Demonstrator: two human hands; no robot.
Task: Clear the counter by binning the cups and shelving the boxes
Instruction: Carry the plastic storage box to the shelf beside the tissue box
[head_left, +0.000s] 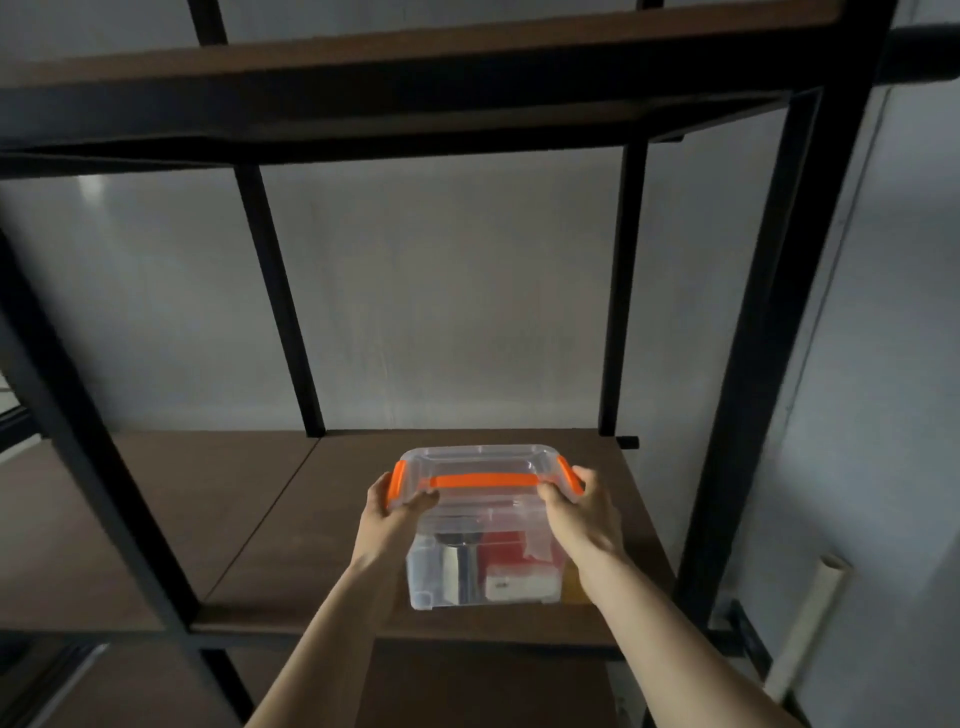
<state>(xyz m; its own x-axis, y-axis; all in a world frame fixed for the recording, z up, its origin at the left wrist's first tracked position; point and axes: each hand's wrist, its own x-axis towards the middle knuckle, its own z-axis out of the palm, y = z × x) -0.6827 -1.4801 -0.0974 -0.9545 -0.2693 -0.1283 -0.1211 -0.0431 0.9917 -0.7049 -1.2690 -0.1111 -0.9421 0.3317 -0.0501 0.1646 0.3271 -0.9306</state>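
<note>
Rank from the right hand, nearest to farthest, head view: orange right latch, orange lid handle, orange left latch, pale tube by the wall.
From the right hand:
1. Right latch, under its fingers.
2. Lid handle, lid centre.
3. Left latch, by the left hand.
4. Pale tube, far right, by the wall.

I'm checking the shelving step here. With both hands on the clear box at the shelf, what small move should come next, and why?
Probably push the clear box a little further back on the brown shelf board, then let go. The left hand and right hand grip its orange-latched lid ends, and its base sits near the front edge; whether it fully rests on the board I cannot tell.
</note>
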